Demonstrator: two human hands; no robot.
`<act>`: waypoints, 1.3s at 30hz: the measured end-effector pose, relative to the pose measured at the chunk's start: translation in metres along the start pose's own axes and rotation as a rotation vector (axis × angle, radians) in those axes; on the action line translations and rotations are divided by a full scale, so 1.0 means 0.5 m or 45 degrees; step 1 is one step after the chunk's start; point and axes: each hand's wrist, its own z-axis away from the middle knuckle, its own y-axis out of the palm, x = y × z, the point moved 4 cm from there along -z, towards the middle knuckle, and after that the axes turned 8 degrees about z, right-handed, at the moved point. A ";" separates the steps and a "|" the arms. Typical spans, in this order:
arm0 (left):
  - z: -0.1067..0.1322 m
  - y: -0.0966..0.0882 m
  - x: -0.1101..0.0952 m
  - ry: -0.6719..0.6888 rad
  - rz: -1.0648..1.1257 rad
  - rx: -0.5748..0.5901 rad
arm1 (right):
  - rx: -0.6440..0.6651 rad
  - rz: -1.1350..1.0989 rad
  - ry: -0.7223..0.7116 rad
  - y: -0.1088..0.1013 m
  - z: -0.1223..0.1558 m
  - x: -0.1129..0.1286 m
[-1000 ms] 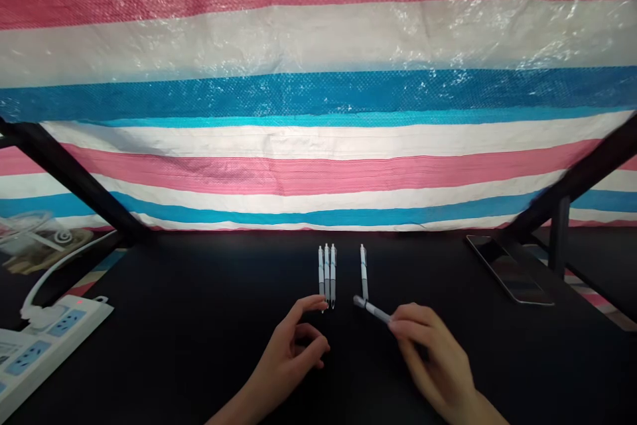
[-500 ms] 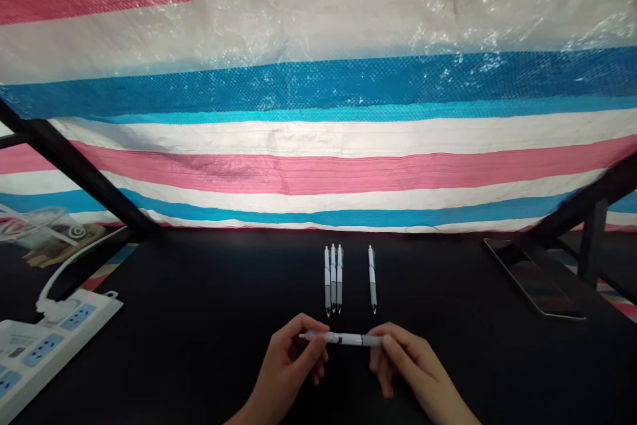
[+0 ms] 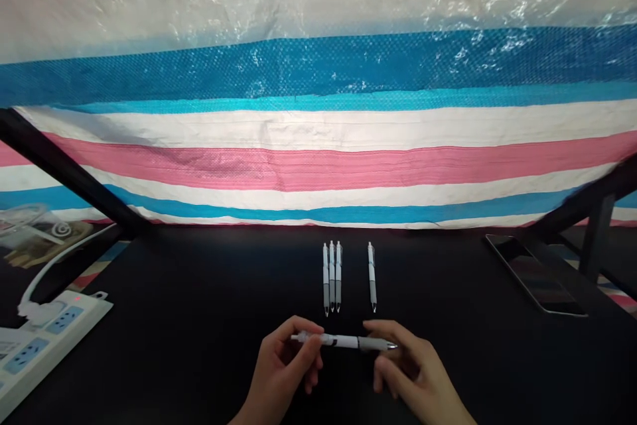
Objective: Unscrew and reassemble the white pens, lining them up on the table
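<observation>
A white pen [image 3: 347,341] with a grey grip lies crosswise in front of me, its tip pointing right. My left hand [image 3: 288,362] pinches its clicker end between thumb and fingers. Around the tip end, my right hand [image 3: 405,365] has its thumb and index finger spread apart; it does not grip the pen. Beyond my hands, three similar pens [image 3: 332,279] lie side by side, tips toward me. One more pen [image 3: 372,279] lies by itself to their right.
A black table [image 3: 209,305] bears it all. On the left is a white power strip [image 3: 60,339] with a plugged-in cable. At the right lies a dark phone [image 3: 535,276]. Striped sheeting [image 3: 318,166] hangs behind, between black frame bars [image 3: 64,173].
My right thumb and index finger have come apart and let go of the pen's grip, so its tip now shows. My left hand keeps its pinch. The view has shifted slightly.
</observation>
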 end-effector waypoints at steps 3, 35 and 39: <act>0.001 -0.004 0.000 0.023 0.017 0.023 | 0.089 -0.087 0.122 0.002 -0.004 0.003; 0.002 -0.009 0.014 0.009 0.040 0.078 | 0.104 -0.249 0.244 -0.004 -0.006 -0.006; -0.001 -0.016 0.012 0.026 0.032 0.008 | -0.009 -0.393 0.184 -0.012 -0.005 0.002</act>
